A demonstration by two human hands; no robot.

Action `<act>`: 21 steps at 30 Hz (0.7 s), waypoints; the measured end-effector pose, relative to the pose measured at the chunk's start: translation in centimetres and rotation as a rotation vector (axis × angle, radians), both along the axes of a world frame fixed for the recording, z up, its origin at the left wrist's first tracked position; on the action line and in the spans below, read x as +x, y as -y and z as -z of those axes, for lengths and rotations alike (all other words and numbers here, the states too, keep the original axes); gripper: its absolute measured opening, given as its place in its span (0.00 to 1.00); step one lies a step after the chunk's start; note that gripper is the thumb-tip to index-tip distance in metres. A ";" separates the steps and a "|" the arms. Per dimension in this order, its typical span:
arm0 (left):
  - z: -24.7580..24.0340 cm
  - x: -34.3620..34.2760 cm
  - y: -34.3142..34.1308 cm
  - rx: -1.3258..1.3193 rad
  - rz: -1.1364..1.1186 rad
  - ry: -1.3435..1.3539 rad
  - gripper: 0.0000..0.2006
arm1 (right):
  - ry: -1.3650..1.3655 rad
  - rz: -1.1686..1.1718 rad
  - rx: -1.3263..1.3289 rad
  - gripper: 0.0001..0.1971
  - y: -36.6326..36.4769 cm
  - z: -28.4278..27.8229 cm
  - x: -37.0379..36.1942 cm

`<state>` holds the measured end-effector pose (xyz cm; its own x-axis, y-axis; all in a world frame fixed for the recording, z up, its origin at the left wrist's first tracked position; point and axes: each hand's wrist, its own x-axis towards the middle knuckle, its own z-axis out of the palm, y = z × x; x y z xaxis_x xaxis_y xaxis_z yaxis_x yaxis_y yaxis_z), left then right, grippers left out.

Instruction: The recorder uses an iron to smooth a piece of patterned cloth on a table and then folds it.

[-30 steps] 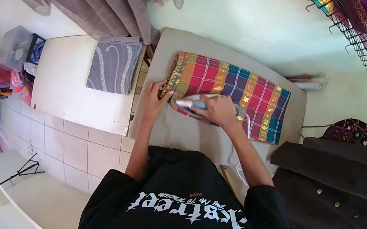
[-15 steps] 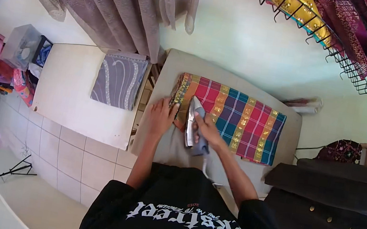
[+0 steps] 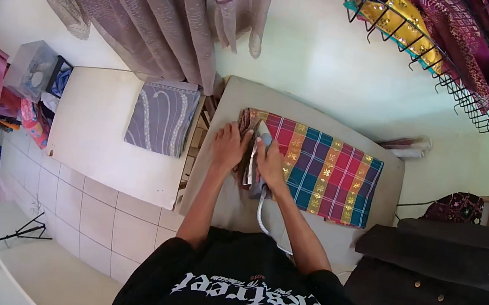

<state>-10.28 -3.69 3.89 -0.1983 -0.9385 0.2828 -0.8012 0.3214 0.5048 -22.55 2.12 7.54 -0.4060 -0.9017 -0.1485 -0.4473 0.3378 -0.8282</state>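
Note:
A folded plaid cloth (image 3: 334, 174) in red, green, purple and gold lies on a grey padded surface (image 3: 212, 208). My right hand (image 3: 271, 165) is closed around the handle of an electric iron (image 3: 265, 134), whose tip points away from me over the cloth's left end. The iron appears tilted, with its metal underside partly showing toward my left hand. Fingers stretched out, my left hand (image 3: 229, 150) rests at the cloth's left edge, close beside the iron. A pale cord (image 3: 261, 217) runs from the iron's rear toward my body.
Left of the padded surface stands a white table (image 3: 107, 159) with a folded grey-purple patterned cloth (image 3: 162, 116). Purple curtains (image 3: 152, 8) hang behind it. A black wire rack (image 3: 430, 48) with fabrics is at upper right, and a dark sofa-like piece (image 3: 432, 268) stands at right.
The iron has slid slightly left, closer to my left hand, and its underside has turned. My left hand has shifted right at the cloth's edge. The whole view has tilted a little.

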 end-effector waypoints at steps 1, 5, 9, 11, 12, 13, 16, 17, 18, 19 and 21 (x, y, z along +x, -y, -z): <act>0.0 -0.4 0.1 0.005 0.030 0.069 0.13 | 0.000 0.005 0.006 0.24 0.3 0.2 -0.5; 0.2 -1.0 0.7 0.066 0.104 0.159 0.12 | 0.039 0.038 0.020 0.24 4.5 1.0 -3.1; 2.6 0.4 1.3 0.041 0.129 0.150 0.11 | -0.015 0.025 -0.073 0.24 2.3 1.5 -0.7; 2.9 0.4 1.4 -0.012 0.129 0.139 0.10 | -0.121 -0.007 -0.071 0.23 1.1 -0.8 0.2; 2.6 0.0 1.3 0.021 0.098 0.209 0.10 | -0.087 -0.010 -0.011 0.23 1.0 -1.8 0.2; 2.2 -0.6 0.9 0.053 0.074 0.279 0.10 | -0.054 -0.005 0.051 0.23 0.6 -2.3 -0.1; 1.4 -2.4 1.6 0.187 0.019 0.327 0.11 | 0.042 0.087 0.026 0.24 4.6 -2.4 -1.2; 1.2 -2.4 1.3 0.185 0.021 0.325 0.11 | 0.171 0.134 0.095 0.24 5.2 -3.0 -1.3; 1.1 -2.6 0.9 0.149 0.001 0.281 0.11 | 0.102 0.161 0.030 0.24 4.9 -2.2 -1.6; 1.2 -2.2 0.8 0.115 -0.029 0.240 0.11 | 0.102 0.163 0.027 0.24 4.1 -1.1 -1.4; 2.4 -0.7 1.3 0.087 -0.005 0.230 0.12 | -0.242 0.039 -0.118 0.24 1.7 0.5 -0.3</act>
